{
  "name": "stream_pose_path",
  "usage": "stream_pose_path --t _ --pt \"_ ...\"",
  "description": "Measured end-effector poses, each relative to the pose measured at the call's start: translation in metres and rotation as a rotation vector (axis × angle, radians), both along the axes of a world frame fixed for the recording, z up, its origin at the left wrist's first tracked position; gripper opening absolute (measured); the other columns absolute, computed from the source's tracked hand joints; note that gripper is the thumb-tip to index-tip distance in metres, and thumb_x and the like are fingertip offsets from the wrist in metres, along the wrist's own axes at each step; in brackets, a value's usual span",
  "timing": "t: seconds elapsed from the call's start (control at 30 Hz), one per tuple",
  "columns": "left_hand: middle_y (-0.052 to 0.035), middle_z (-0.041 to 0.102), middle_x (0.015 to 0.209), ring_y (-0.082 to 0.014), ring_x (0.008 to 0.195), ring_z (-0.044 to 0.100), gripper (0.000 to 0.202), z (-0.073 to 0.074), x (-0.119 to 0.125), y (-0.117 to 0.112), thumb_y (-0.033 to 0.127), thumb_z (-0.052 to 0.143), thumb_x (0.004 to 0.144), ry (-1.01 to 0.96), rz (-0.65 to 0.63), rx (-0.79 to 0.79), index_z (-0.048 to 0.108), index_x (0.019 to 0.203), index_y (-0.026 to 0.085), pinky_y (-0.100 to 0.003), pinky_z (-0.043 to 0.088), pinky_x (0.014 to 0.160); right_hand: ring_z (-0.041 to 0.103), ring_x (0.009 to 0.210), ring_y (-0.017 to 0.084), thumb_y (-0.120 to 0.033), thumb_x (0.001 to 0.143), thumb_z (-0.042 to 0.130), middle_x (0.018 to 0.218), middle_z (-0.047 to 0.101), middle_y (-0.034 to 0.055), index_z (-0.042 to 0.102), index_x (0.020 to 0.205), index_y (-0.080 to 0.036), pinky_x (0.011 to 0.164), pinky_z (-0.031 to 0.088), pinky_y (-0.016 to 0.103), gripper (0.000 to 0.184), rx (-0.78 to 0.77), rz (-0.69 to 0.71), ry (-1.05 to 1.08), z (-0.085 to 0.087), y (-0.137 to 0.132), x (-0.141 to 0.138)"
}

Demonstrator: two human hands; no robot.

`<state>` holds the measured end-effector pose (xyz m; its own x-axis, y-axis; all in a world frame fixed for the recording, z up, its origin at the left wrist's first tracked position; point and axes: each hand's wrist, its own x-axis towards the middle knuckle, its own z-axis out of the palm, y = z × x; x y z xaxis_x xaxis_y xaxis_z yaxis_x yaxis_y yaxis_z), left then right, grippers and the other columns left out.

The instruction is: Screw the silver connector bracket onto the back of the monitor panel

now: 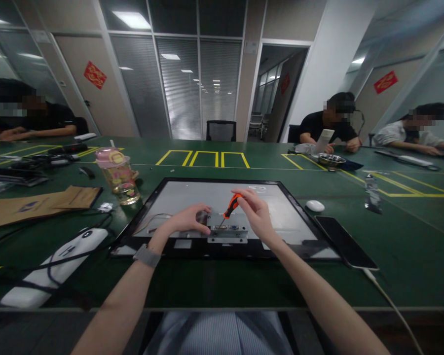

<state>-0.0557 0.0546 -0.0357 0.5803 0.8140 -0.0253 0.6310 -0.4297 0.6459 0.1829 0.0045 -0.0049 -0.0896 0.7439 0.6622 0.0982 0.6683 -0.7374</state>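
A display panel (288, 212) with a black frame lies back side up on the table. On its near edge sits a metal bracket (227, 239) with a blue connector port. My right hand (257, 212) grips an orange and black screwdriver (232, 204), held tilted. Its shaft slants down to the left, and the tip meets the row of ports on the bracket. At the bracket's left end is my left hand (187, 219), thumb and fingers curved around that end. Thin wires (148, 220) run over the panel left of this hand.
A water bottle (118, 175), brown paper bag (40, 204) and white power strip (59, 266) with black cables lie left. On the right are a white mouse (315, 205), a phone (344, 241) with a cable, and a metal bowl (331, 160). Several people sit across the table.
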Motion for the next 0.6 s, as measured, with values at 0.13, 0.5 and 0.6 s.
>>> stream_pose_path --t 0.13,0.5,0.6 --pt "-0.007 0.05 0.138 -0.0286 0.131 0.041 0.068 -0.002 -0.001 0.001 0.051 0.08 0.055 -0.008 0.003 -0.01 0.059 0.114 0.023 -0.04 0.03 0.11 0.059 0.092 0.018 -0.029 0.093 0.049 0.099 0.061 0.0043 0.065 0.116 -0.029 0.084 0.047 0.035 0.028 0.017 0.007 -0.057 0.004 -0.004 0.001" --pt "-0.0066 0.051 0.137 -0.0281 0.128 0.044 0.068 0.0 0.001 -0.001 0.048 0.081 0.055 0.0 0.015 -0.005 0.06 0.114 0.022 -0.039 0.032 0.109 0.064 0.09 0.017 -0.031 0.084 0.064 0.102 0.069 0.0017 0.071 0.099 -0.028 0.083 0.05 0.031 0.017 -0.141 0.157 0.138 -0.005 0.005 0.001" --pt "-0.0056 0.052 0.136 -0.0283 0.128 0.043 0.067 0.001 0.001 -0.002 0.047 0.081 0.055 0.006 0.019 -0.004 0.06 0.113 0.023 -0.039 0.031 0.109 0.064 0.096 0.018 -0.032 0.087 0.061 0.103 0.071 0.0023 0.068 0.106 -0.028 0.09 0.048 0.034 0.021 -0.16 0.173 0.151 -0.007 0.006 0.001"
